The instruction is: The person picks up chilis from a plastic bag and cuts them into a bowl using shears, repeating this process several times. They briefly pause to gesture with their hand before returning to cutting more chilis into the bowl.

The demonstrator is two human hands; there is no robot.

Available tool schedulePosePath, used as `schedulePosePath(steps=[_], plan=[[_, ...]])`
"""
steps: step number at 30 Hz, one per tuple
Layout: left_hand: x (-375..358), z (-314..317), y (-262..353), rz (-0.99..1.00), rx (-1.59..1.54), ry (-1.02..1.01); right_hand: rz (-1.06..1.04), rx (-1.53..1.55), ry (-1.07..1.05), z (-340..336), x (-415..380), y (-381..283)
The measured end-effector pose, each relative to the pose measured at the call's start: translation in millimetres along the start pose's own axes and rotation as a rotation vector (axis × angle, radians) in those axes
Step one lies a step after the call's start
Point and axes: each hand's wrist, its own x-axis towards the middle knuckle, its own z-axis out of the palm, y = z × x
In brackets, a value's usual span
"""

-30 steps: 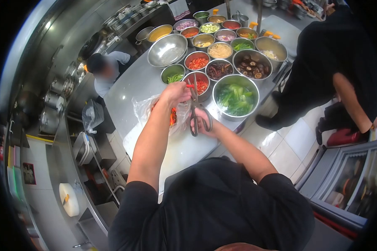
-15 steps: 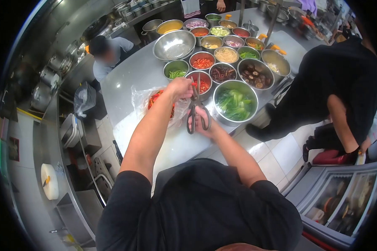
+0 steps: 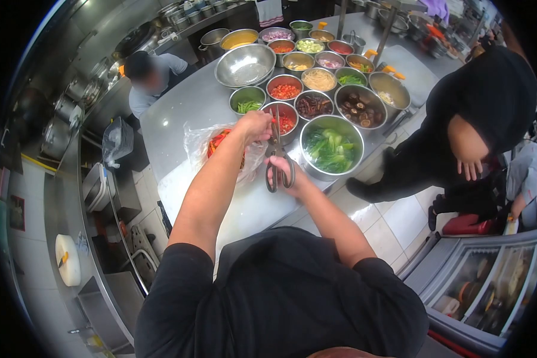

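Observation:
My right hand (image 3: 285,169) is closed around the black handles of a pair of scissors (image 3: 275,147), whose blades point away from me. Just left of the blades, my left hand (image 3: 256,126) pinches a red chili pepper (image 3: 274,121), mostly hidden by the fingers. Both hands are at the near side of a steel bowl of cut red chili (image 3: 287,122), with the blade tips over it. Beneath my left forearm lies a clear plastic bag (image 3: 194,141) with whole red chilies (image 3: 218,142) inside. A bowl of leafy greens (image 3: 333,148) stands right of the scissors.
Several steel bowls of chopped ingredients crowd the steel table (image 3: 172,113), including dried chilies (image 3: 314,105) and mushrooms (image 3: 360,110). A large steel bowl (image 3: 244,64) sits behind. One person (image 3: 155,83) is at the left; another in black (image 3: 477,113) stands right, near a glass-topped freezer (image 3: 483,286).
My hands stay nearly in place, and the scissor blades look closer together. The person in black at the right has shifted, their hand now hanging down, and a grey-clothed person shows behind.

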Motion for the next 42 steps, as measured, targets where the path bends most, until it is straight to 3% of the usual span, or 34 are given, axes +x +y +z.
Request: schedulePosePath(steps=[2, 6, 10, 13, 18, 21, 26, 29, 30, 32, 35, 38, 42], plan=[[2.8, -0.7, -1.2, 0.0, -0.002, 0.005, -0.004, -0.286, 0.015, -11.2, 6.5, 1.6], [4.2, -1.9, -1.5, -0.012, 0.015, -0.024, 0.025, 0.098, -0.048, -0.8, -2.0, -2.0], [7.4, -3.3, -3.1, 0.0, -0.015, -0.035, -0.023, -0.309, 0.027, -14.6, 6.5, 4.2], [9.1, -2.3, -4.5, -0.005, -0.004, -0.035, 0.01, 0.105, -0.011, -3.4, 0.6, 1.5], [8.1, -2.3, -3.6, 0.012, -0.02, -0.035, -0.023, -0.316, 0.028, -11.2, 0.3, -1.8], [9.5, -2.2, -4.7, -0.014, -0.021, -0.067, 0.022, 0.112, -0.025, 3.0, -9.2, -8.3], [7.0, 0.2, -3.3, 0.003, -0.091, -0.035, -0.094, -0.312, 0.008, -15.4, 5.0, 4.1], [11.3, -2.2, -13.8, 0.0, -0.079, -0.09, 0.003, 0.064, -0.016, -6.2, -0.4, 1.3], [16.9, -5.6, -12.7, 0.014, -0.063, -0.125, -0.002, 0.023, 0.015, -5.0, 2.5, 1.0], [13.8, -2.2, -12.3, 0.081, -0.08, -0.088, -0.001, -0.355, 0.143, -7.7, 12.1, 3.3], [18.8, -8.4, -11.8, 0.046, -0.109, -0.139, -0.098, -0.228, 0.056, -14.2, 11.2, 9.8], [11.5, -1.0, -4.5, 0.002, -0.137, -0.052, -0.064, -0.047, -0.039, -5.3, 2.3, -1.0], [11.9, -4.1, -4.4, 0.003, -0.047, -0.062, -0.201, -0.328, 0.028, -4.4, -8.8, -4.7]])
